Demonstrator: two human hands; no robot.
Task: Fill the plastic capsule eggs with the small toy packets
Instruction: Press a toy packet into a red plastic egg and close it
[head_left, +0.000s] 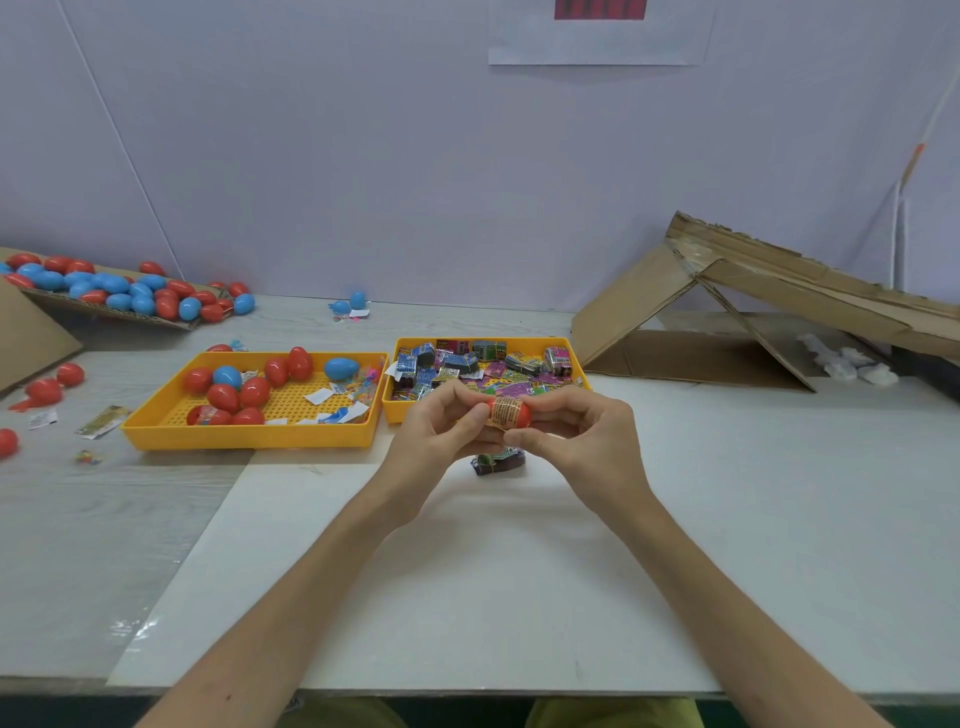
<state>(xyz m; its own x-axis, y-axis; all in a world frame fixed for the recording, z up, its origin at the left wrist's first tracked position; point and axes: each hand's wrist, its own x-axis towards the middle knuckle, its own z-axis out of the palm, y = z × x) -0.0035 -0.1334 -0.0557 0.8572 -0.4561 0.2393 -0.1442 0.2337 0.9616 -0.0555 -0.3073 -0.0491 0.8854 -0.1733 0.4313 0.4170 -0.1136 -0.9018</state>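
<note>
Far to the left of the fingers, a sloped cardboard sheet (111, 312) carried a heap of red and blue eggs (119, 291), and a few loose red eggs (45, 389) lay on the table (104, 509) below it. Nearer, still left of the hands, a yellow tray (249, 436) held more eggs (224, 397) and scraps of paper.

Just beyond the fingertips sat a second yellow tray (397, 410) full of small printed packets (462, 364).

The left hand (441, 436) was curled on the left end of a red egg (511, 414), its thumb (470, 422) pressed against that end. The egg lay sideways between the two hands, lifted off the table, with a tan printed packet (503, 413) showing across its middle. Whether the packet sat in the seam or lay over the shell could not be told.

The right hand (582, 436) gripped the other end, its fingers (550, 404) bent over the top and the thumb beneath.

Directly under the fingers, a dark bundle of packets (498, 462) rested on a white sheet (467, 597).

Well to the right of the hands stood a torn cardboard box (727, 312) tipped on its side.
</note>
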